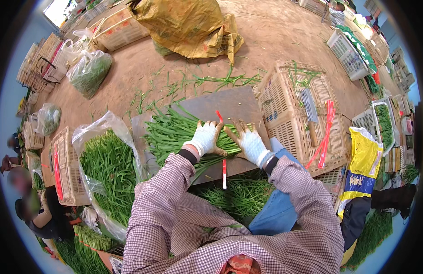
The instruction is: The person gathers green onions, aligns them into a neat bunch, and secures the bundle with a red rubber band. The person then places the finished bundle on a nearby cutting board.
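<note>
A loose bunch of long green chives (170,132) lies across a dark board (228,101) in front of me, leafy ends to the left and pale stem ends to the right. My left hand (206,137), in a white glove with soiled fingertips, grips the bunch from above. Around the stem ends is my right hand (250,144), gloved the same way, with its fingers spread over them. A red tie strip (224,169) passes beneath the bunch; its two ends stick out above and below, and its middle is hidden.
On the right, an upturned plastic crate (276,99) carries a cleaver (310,109) and red tie strips (327,133). A plastic-lined container of chives (110,171) stands at left. More greens (235,197) lie below the board. A yellow sack (191,27) is ahead; people sit far left.
</note>
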The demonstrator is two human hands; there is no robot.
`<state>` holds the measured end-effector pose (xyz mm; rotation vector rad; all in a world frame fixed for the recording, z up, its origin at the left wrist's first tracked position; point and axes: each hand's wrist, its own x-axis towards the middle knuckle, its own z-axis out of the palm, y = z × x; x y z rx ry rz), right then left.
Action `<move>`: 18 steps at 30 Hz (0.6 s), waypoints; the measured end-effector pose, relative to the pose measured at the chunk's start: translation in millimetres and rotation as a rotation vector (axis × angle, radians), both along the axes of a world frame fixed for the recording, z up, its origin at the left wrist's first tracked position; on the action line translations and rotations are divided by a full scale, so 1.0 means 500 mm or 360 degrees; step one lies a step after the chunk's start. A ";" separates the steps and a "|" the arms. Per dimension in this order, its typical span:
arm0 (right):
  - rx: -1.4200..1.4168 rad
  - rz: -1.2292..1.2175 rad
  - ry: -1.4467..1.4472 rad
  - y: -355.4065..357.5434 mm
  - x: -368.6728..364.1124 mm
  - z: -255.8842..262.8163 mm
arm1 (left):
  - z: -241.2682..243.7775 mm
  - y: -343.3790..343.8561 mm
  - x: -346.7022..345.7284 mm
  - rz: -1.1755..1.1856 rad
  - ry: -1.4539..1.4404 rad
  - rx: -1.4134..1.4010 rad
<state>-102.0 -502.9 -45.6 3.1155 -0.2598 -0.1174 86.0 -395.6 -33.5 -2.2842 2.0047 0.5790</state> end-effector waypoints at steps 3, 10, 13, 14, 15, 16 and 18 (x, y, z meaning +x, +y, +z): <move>0.0367 -0.0088 0.0256 -0.046 0.040 -0.006 | 0.020 -0.020 0.003 0.0004 0.0036 0.0202; 0.0213 0.0035 0.0036 -0.050 0.036 0.015 | -0.014 0.005 -0.043 0.0071 -0.0335 -0.0147; 0.0311 -0.0016 0.0112 -0.037 0.032 0.023 | -0.009 0.013 -0.034 0.0098 -0.0091 -0.0143; 0.0303 0.0009 0.0070 -0.032 0.027 0.013 | -0.017 0.027 -0.039 0.0103 -0.0141 -0.0324; 0.0289 0.0044 0.0028 -0.026 0.029 0.010 | -0.011 0.037 -0.037 0.0113 -0.0154 -0.0271; 0.0264 0.0052 0.0002 -0.009 0.031 0.022 | 0.000 0.049 -0.037 0.0136 -0.0153 -0.0269; 0.0223 0.0079 -0.0118 0.026 0.022 0.042 | 0.019 0.094 -0.048 0.0203 -0.0118 -0.0374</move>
